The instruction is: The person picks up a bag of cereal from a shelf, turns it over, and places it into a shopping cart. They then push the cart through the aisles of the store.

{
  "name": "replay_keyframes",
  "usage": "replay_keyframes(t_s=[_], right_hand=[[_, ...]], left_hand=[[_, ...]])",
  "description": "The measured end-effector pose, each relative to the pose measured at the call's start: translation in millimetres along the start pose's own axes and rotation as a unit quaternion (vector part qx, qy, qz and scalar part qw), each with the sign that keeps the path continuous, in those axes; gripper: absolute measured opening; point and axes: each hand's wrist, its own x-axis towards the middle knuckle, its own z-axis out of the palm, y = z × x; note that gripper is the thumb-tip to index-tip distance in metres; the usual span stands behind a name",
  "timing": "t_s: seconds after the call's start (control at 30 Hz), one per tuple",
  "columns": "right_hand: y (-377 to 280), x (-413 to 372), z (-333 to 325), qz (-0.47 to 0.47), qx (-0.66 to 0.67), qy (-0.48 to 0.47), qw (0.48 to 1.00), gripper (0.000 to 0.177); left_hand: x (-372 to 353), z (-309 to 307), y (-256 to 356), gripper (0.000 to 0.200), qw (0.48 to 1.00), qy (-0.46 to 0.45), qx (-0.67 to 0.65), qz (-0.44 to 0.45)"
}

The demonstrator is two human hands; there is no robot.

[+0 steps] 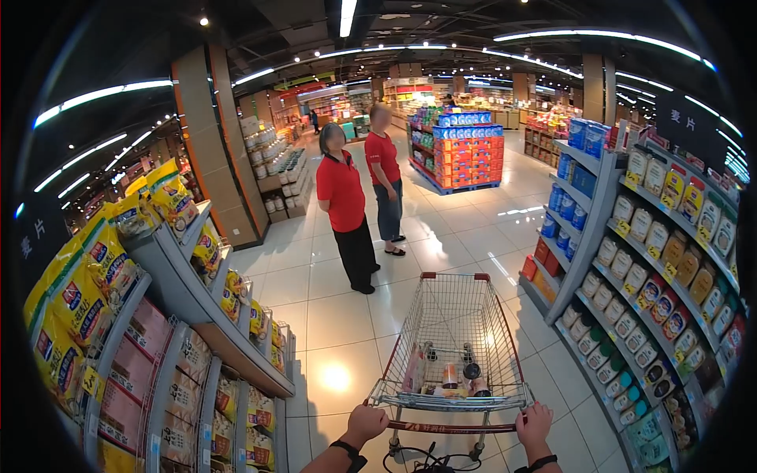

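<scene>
A wire cart [453,331] stands mid-aisle in a supermarket on the pale tiled floor [331,315]. Its long axis runs straight down the aisle, and its nose points away from the person, toward two people [344,205] in red shirts standing well ahead. A few small goods [451,377] lie at the basket's near end. The left hand [365,423] and right hand [535,422] sit at either end of the red handle [449,428], fingers curled shut around it. The left shelves [181,292] hold yellow bags; the right shelves [631,292] hold jars and pouches. Pushing well here, I judge, means even pressure from both hands to keep the cart centred between the shelves, and a slow pace with people ahead.
</scene>
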Motion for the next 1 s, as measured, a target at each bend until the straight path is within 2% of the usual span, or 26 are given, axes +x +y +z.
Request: replay_keyframes(t_s=[0.17, 0.23, 0.27, 0.33, 0.37, 0.43, 0.53, 0.6, 0.67, 0.73, 0.8, 0.93, 1.0], right_hand=[[7.2, 32.4, 12.5, -0.046, -0.016, -0.007, 0.999, 0.013], [15.3, 52.3, 20.1, -0.027, 0.019, -0.092, 0.995, 0.019], [18.8, 63.0, 24.6, -0.033, 0.020, -0.095, 0.995, 0.019], [23.0, 80.0, 32.3, -0.035, -0.008, -0.239, 0.970, 0.035], [22.1, 82.4, 32.2, -0.039, -0.006, -0.239, 0.970, 0.035], [17.2, 96.1, 33.2, -0.033, -0.051, -0.367, 0.928, 0.050], [18.7, 98.2, 34.7, -0.058, -0.035, -0.338, 0.939, 0.055], [19.0, 101.3, 29.5, -0.060, -0.041, -0.341, 0.937, 0.052], [16.4, 104.2, 24.3, -0.043, -0.006, -0.377, 0.925, 0.055], [16.4, 106.0, 24.3, -0.034, 0.008, -0.384, 0.923, 0.053], [18.1, 103.8, 26.2, -0.015, 0.029, -0.396, 0.918, 0.032], [15.7, 106.8, 22.2, 0.004, 0.017, -0.422, 0.906, 0.034], [13.5, 102.9, 28.2, 0.021, -0.036, -0.375, 0.926, 0.049]], left_hand=[[19.6, 2.7, -6.1, 0.032, 0.997, -0.060, 0.032, -0.030], [25.6, -0.9, -2.5, 0.035, 0.992, -0.101, 0.062, -0.044], [25.8, 2.2, -3.1, 0.035, 0.992, -0.099, 0.061, -0.050], [28.3, 16.2, -15.2, 0.035, 0.984, -0.136, 0.115, 0.009], [29.0, 23.9, -21.8, 0.037, 0.975, -0.172, 0.138, 0.034], [32.4, 19.9, -15.1, 0.039, 0.975, -0.182, 0.126, 0.001], [37.5, 8.7, -6.8, 0.043, 0.969, -0.216, 0.116, -0.041], [40.6, 4.6, -0.7, 0.044, 0.959, -0.249, 0.097, -0.096], [42.3, 3.3, -2.7, 0.045, 0.954, -0.270, 0.097, -0.083], [45.8, 2.2, -3.0, 0.044, 0.947, -0.294, 0.075, -0.107], [47.2, 6.0, -8.0, 0.045, 0.944, -0.304, 0.082, -0.096], [58.0, -4.7, -0.8, 0.049, 0.928, -0.357, 0.077, -0.077], [61.3, -9.0, -0.7, 0.049, 0.924, -0.369, 0.076, -0.065]])
